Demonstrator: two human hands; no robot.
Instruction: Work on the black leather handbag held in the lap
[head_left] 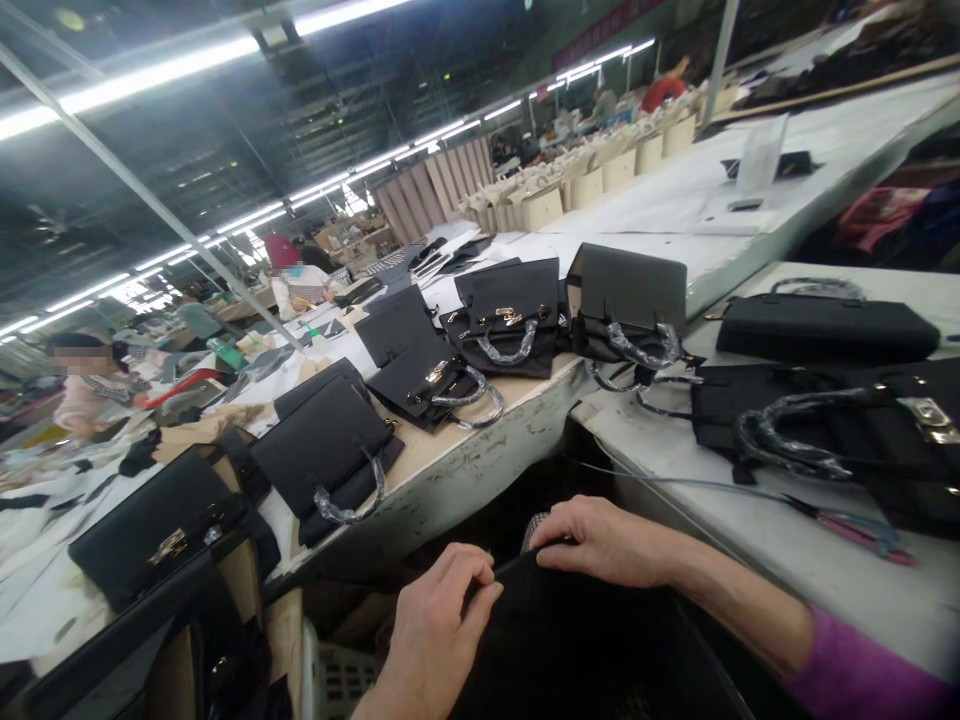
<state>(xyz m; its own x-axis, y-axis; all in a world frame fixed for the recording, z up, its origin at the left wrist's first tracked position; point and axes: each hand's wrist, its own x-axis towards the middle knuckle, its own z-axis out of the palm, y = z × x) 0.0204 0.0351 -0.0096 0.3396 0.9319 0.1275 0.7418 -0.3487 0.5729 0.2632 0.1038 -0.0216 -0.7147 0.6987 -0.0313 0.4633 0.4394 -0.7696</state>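
Low in the head view, both my hands rest on a dark black piece [570, 640] in my lap, likely fabric or a bag. My left hand [439, 620] has its fingers curled and pinching the piece's upper edge. My right hand [600, 540] lies curled over the same edge a little farther right, fingers closed on it, with a purple sleeve at the wrist. Several black handbags with gold clasps and plastic-wrapped handles lie on the worktable ahead, the nearest one [330, 450] to the left of my hands.
A long white worktable [465, 470] runs away to the upper right, lined with black handbags [510, 320] and cream bags [540, 205] farther back. A second table [750, 540] on my right holds more black bags [825, 325] and a thin tool with a cord. Other workers sit at far left.
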